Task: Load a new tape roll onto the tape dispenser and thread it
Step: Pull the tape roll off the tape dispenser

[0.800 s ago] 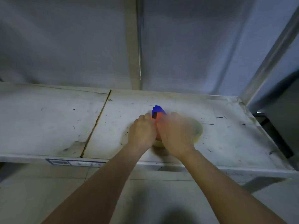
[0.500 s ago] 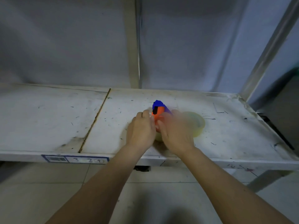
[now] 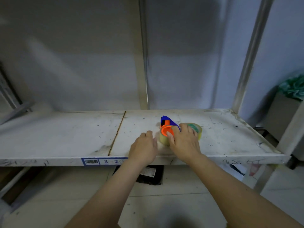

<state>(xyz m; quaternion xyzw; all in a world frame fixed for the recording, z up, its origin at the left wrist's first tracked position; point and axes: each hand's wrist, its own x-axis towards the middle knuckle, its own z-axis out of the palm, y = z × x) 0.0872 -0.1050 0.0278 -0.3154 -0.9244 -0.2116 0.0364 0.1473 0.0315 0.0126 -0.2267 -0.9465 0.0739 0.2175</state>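
A blue and orange tape dispenser (image 3: 167,125) lies on the white shelf (image 3: 65,137), with a clear tape roll (image 3: 163,138) around its orange hub. My right hand (image 3: 184,141) rests over the dispenser and this roll, thumb against the orange hub. A second clear tape roll (image 3: 196,129) with a green core lies flat just behind that hand, partly hidden by the fingers. My left hand (image 3: 144,148) hovers just left of the dispenser, fingers loosely curled, holding nothing.
The shelf has a seam (image 3: 116,134) left of the hands and a barcode label "3-2" (image 3: 105,161) on its front edge. Metal uprights (image 3: 143,63) stand behind and at the right. A black packet (image 3: 150,175) lies on the floor below.
My left hand has let go of the dispenser and drawn back to the left. My right hand now sits on the roll and orange hub. The camera has pulled back.
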